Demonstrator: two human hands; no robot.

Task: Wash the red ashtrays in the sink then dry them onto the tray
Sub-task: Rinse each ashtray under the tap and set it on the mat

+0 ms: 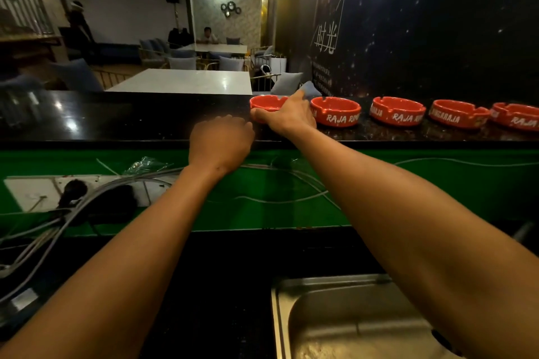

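Several red ashtrays with white lettering stand in a row on the raised black bar counter point(116, 116). My right hand point(287, 116) grips the leftmost ashtray point(267, 103), thumb on its near wall and fingers over the far rim. The ashtray beside it point(337, 112) stands just right of that hand, then a third point(398, 111) and others further right. My left hand point(221, 141) hovers with fingers curled at the counter's front edge, just left of the gripped ashtray, holding nothing. The steel sink point(344, 320) lies low at the bottom right, partly under my right forearm. No tray is in view.
Below the counter a green ledge point(262, 213) carries loose grey cables point(87, 201) and a white power strip point(35, 192). A dark wall stands behind the ashtrays. Beyond the counter are white tables, chairs and a seated person.
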